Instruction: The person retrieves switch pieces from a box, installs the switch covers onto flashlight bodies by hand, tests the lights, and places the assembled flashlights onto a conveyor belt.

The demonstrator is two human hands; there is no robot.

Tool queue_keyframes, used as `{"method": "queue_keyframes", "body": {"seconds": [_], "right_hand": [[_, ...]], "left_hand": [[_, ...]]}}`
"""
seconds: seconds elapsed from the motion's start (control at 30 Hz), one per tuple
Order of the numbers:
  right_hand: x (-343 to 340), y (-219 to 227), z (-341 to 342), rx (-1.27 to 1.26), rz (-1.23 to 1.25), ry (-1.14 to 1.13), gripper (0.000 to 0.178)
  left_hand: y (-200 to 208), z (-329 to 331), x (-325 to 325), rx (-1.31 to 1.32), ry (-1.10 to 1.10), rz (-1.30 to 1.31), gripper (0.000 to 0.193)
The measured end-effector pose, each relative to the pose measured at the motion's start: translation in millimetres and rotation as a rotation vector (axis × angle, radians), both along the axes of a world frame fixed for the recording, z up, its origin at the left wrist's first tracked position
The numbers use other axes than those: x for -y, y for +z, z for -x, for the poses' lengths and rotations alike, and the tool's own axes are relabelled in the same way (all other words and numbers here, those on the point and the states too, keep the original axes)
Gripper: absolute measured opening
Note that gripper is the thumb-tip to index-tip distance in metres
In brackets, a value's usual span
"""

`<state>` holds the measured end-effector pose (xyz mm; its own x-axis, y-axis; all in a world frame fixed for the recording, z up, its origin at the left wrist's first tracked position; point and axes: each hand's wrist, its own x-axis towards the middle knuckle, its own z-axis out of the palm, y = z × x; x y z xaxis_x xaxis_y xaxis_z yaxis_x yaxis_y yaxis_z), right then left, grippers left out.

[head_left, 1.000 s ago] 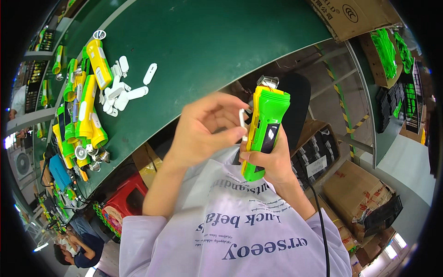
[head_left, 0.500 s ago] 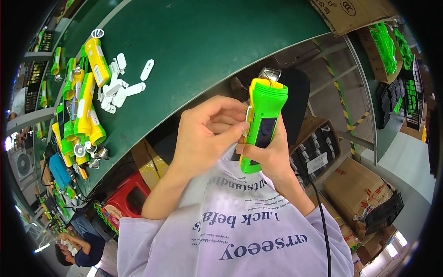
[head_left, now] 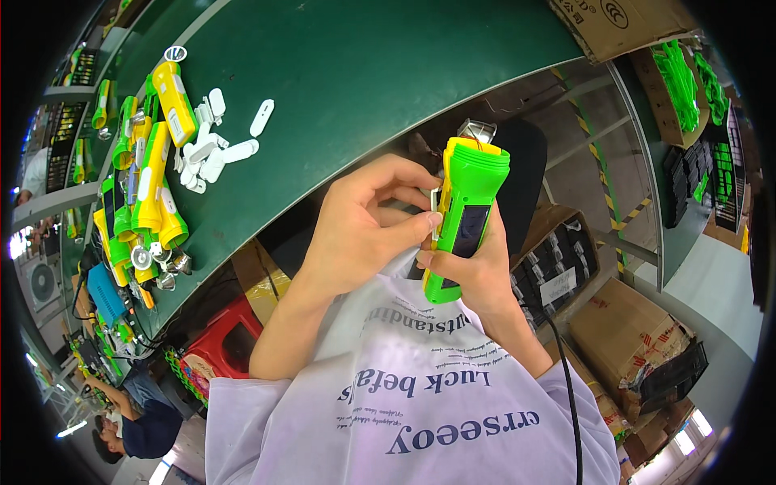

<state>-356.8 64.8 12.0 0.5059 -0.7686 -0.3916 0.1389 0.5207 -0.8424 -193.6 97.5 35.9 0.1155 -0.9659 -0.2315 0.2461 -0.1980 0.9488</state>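
A green and yellow flashlight body (head_left: 471, 190) with a dark panel on its face stands nearly upright in front of my chest. Its metallic reflector (head_left: 477, 132) hangs loose at the open upper end. My right hand (head_left: 478, 271) wraps round the lower part of the body. Between thumb and fingers, my left hand (head_left: 376, 218) pinches a small white cover (head_left: 435, 208) against the yellow side of the flashlight. Whether the cover sits in place there, I cannot tell.
On the green table (head_left: 323, 73) at the left lie several white covers (head_left: 212, 158) beside a pile of yellow and green flashlights (head_left: 149, 190). A red stool (head_left: 222, 335) is below the table. Cardboard boxes (head_left: 622, 335) stand at the right. A person (head_left: 141, 428) works at the lower left.
My left fingers have shifted slightly along the white cover, which now shows more at the flashlight's side. The flashlight has moved slightly right in view. The person at lower left has moved an arm.
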Motion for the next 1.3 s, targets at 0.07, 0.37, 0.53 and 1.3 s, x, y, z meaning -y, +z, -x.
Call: {"method": "queue_keyframes", "body": {"seconds": [0.07,0.37,0.53,1.3], "right_hand": [[1,0,-1,0.002,0.002,0.004,0.073],[0,0,-2,0.005,0.001,0.032,0.073],[1,-1,-2,-0.020,0.021,0.020,0.075],[5,-2,-7,-0.016,0.046,0.021,0.069]], "left_hand": [[-3,-2,1,-0.043,0.004,0.013,0.030],[-7,-3,-3,-0.083,0.045,0.030,0.028],[-1,3,-6,0.027,0.060,0.040,0.033],[-27,30,-7,0.066,0.253,0.047,0.018]]}}
